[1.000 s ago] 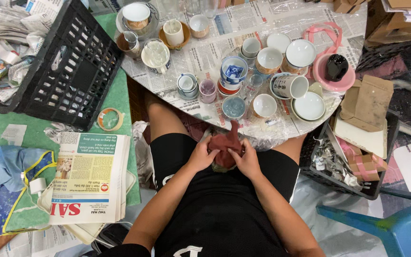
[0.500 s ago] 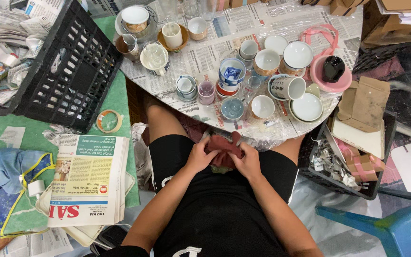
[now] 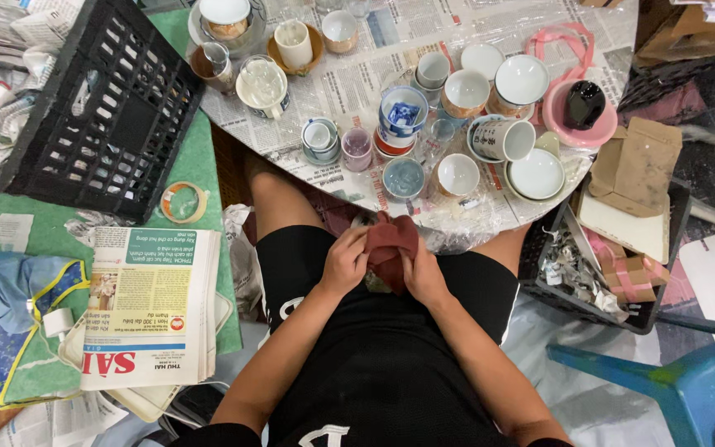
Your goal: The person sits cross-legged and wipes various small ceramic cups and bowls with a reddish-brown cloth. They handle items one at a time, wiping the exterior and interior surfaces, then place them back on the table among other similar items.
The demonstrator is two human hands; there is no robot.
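— Holding what, exactly?
— Both hands grip a dark red cloth (image 3: 392, 242) bunched in the lap, just below the surface (image 3: 349, 91) edge: left hand (image 3: 345, 263) closed on one side, right hand (image 3: 424, 277) on the other. Whatever it wraps is hidden.
— Which step?
— Wiping, I'd judge. Next calls for firm, careful turning near those cups (image 3: 457, 175).

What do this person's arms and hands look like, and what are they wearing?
Both forearms are bare, with no sleeves reaching them. The left hand and right hand wear no gloves, and no rings or watch show. The person wears a black top and black shorts with white markings.
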